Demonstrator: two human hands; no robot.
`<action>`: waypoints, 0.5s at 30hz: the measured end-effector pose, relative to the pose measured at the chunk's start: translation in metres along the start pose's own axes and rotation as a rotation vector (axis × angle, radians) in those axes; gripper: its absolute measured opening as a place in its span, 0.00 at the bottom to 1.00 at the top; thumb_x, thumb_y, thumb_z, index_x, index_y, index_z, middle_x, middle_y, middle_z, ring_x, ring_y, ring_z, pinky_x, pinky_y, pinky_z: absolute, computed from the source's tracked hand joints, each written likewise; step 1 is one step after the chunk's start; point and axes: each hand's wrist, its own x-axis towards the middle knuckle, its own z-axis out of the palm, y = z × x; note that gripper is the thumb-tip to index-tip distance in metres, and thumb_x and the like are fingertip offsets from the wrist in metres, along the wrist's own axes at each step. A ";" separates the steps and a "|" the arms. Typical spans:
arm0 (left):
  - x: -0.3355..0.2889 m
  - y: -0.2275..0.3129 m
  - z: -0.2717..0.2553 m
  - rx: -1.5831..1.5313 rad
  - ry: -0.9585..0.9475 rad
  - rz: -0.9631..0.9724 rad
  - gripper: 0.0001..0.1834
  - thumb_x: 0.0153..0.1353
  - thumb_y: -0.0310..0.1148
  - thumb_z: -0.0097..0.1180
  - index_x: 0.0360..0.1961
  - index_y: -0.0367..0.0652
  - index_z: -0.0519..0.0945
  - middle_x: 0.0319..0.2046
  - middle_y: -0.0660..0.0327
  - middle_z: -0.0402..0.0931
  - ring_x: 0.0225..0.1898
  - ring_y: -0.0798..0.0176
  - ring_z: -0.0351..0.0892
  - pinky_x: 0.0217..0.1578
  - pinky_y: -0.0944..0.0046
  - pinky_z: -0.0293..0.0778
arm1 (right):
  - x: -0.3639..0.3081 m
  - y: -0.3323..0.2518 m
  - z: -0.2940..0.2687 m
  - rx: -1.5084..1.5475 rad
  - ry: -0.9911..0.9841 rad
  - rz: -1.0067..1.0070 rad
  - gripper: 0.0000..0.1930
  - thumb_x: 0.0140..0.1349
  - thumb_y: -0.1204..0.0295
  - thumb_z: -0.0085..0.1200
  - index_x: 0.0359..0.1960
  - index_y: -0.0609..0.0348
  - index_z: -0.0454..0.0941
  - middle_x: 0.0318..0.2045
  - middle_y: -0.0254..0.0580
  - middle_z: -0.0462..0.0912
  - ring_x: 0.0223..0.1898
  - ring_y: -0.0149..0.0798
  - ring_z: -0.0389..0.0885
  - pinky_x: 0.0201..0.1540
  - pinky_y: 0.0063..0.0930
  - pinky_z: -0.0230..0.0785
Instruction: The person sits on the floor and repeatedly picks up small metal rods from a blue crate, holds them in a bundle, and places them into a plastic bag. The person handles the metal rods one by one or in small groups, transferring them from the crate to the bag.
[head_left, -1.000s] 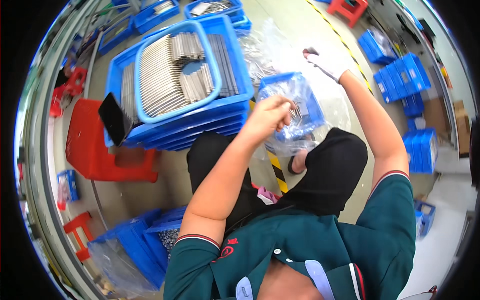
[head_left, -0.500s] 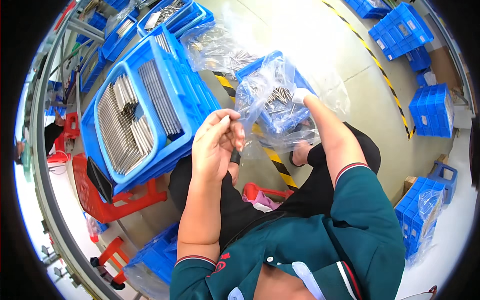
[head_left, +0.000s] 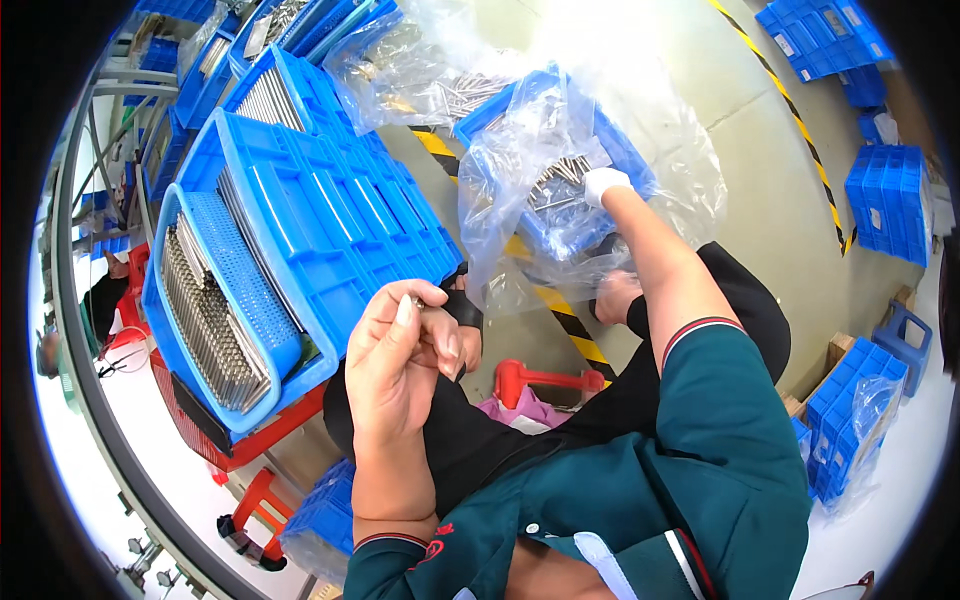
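My bare left hand [head_left: 400, 350] is raised over my left thigh, its fingers curled and the thumb against the index finger. A small shiny metal piece [head_left: 418, 303] shows at the pinch; most of it is hidden. My right hand [head_left: 606, 186], in a white glove, reaches into a blue bin [head_left: 632, 160] on the floor. It touches loose metal pins [head_left: 560, 177] heaped there; its fingertips are hard to make out. A clear plastic bag [head_left: 490, 200] lines the bin and hangs over its edges.
At left, a light-blue perforated basket [head_left: 215, 230] holds rows of metal rods [head_left: 205, 320], beside stacked blue crates [head_left: 340, 200]. Another bag of metal pins [head_left: 470, 92] lies beyond. A red stool [head_left: 545, 380] stands between my legs. Blue crates [head_left: 885, 205] are stacked at right.
The view has tilted and shifted. My left hand has drawn back and lower, away from the bin, and turned, so a metal piece shows at its fingertips. My right hand stays at the bin.
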 end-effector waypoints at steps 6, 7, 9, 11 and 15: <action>0.010 -0.002 0.000 0.045 -0.031 -0.002 0.14 0.69 0.35 0.41 0.42 0.31 0.69 0.20 0.54 0.71 0.16 0.67 0.67 0.18 0.69 0.62 | 0.018 -0.007 0.023 -0.431 0.039 -0.215 0.13 0.55 0.71 0.47 0.38 0.57 0.83 0.40 0.48 0.83 0.43 0.45 0.82 0.45 0.37 0.73; 0.011 -0.001 0.000 0.054 -0.035 -0.004 0.14 0.69 0.35 0.41 0.42 0.30 0.68 0.20 0.54 0.71 0.16 0.67 0.67 0.17 0.69 0.62 | 0.022 -0.008 0.026 -0.477 0.035 -0.234 0.14 0.57 0.71 0.46 0.39 0.57 0.83 0.41 0.47 0.83 0.43 0.44 0.82 0.45 0.36 0.73; 0.012 0.000 -0.001 0.072 -0.016 -0.009 0.14 0.69 0.35 0.41 0.41 0.30 0.68 0.20 0.53 0.71 0.16 0.67 0.66 0.17 0.69 0.62 | 0.031 -0.004 0.029 -0.486 -0.001 -0.207 0.14 0.58 0.71 0.45 0.40 0.56 0.83 0.41 0.46 0.83 0.43 0.43 0.82 0.45 0.36 0.73; 0.011 -0.001 -0.002 0.092 0.013 -0.012 0.15 0.69 0.35 0.41 0.41 0.30 0.68 0.19 0.53 0.71 0.15 0.67 0.66 0.17 0.69 0.62 | 0.029 -0.007 0.025 -0.509 -0.102 -0.218 0.14 0.57 0.69 0.48 0.42 0.51 0.83 0.45 0.42 0.82 0.46 0.41 0.81 0.45 0.36 0.72; 0.015 0.000 -0.001 0.114 0.026 -0.054 0.15 0.68 0.37 0.43 0.40 0.32 0.71 0.20 0.56 0.74 0.19 0.68 0.68 0.21 0.72 0.64 | 0.039 0.004 0.026 -0.396 -0.299 -0.110 0.17 0.52 0.64 0.52 0.43 0.50 0.83 0.47 0.43 0.81 0.49 0.43 0.79 0.48 0.37 0.72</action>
